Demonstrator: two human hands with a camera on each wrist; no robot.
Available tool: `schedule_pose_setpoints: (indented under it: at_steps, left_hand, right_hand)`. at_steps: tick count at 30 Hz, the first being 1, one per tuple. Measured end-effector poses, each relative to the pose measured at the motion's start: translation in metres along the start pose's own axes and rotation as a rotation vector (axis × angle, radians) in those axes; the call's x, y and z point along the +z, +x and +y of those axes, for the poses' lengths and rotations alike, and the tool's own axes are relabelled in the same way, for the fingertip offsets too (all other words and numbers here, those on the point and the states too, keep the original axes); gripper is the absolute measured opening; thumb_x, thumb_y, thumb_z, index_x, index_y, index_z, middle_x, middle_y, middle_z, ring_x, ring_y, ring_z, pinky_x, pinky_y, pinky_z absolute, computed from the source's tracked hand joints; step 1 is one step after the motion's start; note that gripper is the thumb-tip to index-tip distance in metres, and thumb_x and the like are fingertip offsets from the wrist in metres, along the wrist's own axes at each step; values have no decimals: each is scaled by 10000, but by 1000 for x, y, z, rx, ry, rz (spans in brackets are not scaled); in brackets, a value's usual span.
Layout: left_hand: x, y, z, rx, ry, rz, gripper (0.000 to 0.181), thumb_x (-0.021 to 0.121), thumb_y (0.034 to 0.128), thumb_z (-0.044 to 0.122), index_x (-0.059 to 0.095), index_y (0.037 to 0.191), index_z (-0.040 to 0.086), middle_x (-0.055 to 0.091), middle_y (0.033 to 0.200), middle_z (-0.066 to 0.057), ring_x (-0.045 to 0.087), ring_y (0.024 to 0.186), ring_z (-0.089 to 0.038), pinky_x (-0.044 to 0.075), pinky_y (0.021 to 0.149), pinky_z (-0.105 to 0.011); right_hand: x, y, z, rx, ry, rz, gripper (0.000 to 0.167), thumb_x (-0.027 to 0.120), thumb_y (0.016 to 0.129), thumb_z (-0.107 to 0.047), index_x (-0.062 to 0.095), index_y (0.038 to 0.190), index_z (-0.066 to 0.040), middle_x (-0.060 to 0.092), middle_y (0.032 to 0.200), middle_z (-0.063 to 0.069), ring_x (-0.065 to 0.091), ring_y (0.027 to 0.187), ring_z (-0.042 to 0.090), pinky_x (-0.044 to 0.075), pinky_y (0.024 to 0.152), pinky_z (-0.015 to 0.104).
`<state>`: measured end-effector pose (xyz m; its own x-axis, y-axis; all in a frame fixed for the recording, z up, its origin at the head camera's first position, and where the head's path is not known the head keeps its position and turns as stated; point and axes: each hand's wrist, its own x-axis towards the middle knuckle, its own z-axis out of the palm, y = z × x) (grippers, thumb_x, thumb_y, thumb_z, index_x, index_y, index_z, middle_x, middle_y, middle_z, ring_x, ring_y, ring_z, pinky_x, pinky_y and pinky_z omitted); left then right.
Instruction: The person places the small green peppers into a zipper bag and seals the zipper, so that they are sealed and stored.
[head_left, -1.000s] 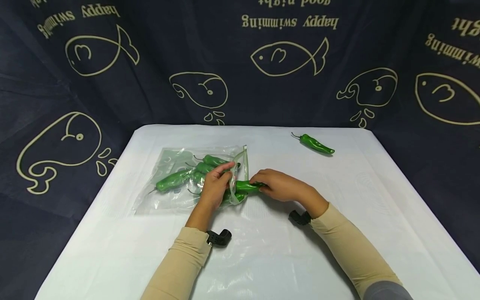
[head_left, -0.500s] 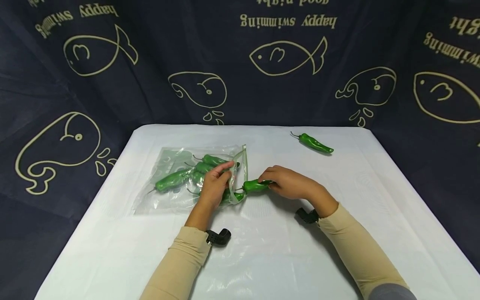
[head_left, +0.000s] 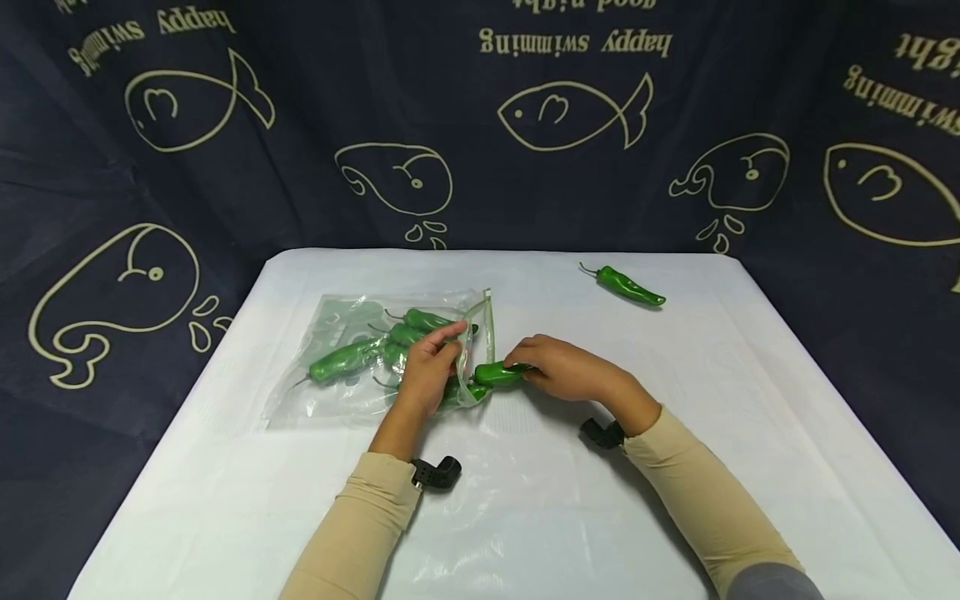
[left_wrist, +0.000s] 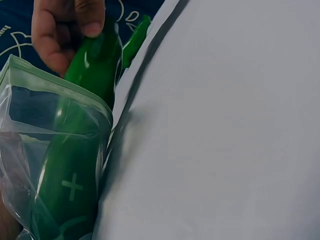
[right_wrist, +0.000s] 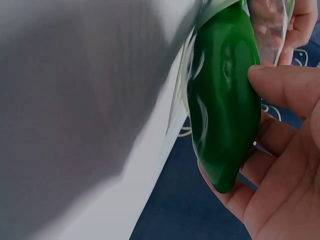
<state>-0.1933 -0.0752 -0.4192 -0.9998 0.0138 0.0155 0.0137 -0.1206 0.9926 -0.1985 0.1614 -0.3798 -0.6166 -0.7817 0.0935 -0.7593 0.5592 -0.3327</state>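
A clear zip bag lies on the table's left half with several green peppers inside, its mouth facing right. The left hand pinches the bag's upper layer near the mouth and lifts it. At that mouth, the right hand holds a green pepper by its tip end, stem end toward the bag. In the right wrist view the thumb and fingers grip this pepper, whose upper end meets the bag's edge. Another pepper shows through the plastic in the left wrist view.
A single green pepper lies at the back right of the white table. Behind the table hangs a dark blue cloth with fish and whale outlines. Each wrist carries a small black camera.
The right hand drew its pepper rightward, out of the bag's mouth, then moved back left, bringing the stem end to the opening. The left hand keeps its pinch on the bag.
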Motion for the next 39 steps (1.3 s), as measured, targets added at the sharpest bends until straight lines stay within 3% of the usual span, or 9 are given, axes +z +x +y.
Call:
schedule_pose_setpoints:
  at_steps: [22,39]
  left_hand:
    - [1,0,-2,-2,-38,-8,354,540,946,18,668,1275,37,585,1277,-97,557,775,-110,525,639,-227]
    - [0,1,-2,10,-34,-18,366,532,943,9,652,1288,21,578,1272,-110,533,739,-88,518,655,-226]
  right_hand:
    - [14,18,-6,-15,35,14,323,652,927,14,671,1229,-97,654,1198,36,583,1128,218,468,973,378]
    - [17,26,-1,-5,138,-12,309,626,938,19,682,1227,-74,657,1227,49,577,1168,220,443,1014,400]
